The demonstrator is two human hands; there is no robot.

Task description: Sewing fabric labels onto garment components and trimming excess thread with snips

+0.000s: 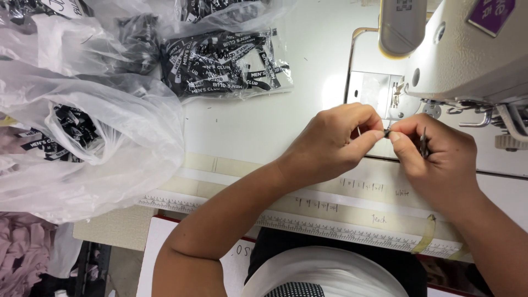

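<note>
My left hand [330,140] and my right hand [434,157] meet fingertip to fingertip over the white table, just in front of the sewing machine's needle plate [374,91]. Together they pinch a tiny dark label piece [386,132] between thumbs and forefingers. A small dark snipping tool [423,144] also sits tucked in my right hand, its blade sticking up past the fingers. Most of the little piece is hidden by my fingertips.
The sewing machine [467,49] fills the upper right. Clear plastic bags of black woven labels [225,60] lie at the back, and a big open bag [82,132] at the left. A taped ruler strip [330,223] runs along the table's front edge.
</note>
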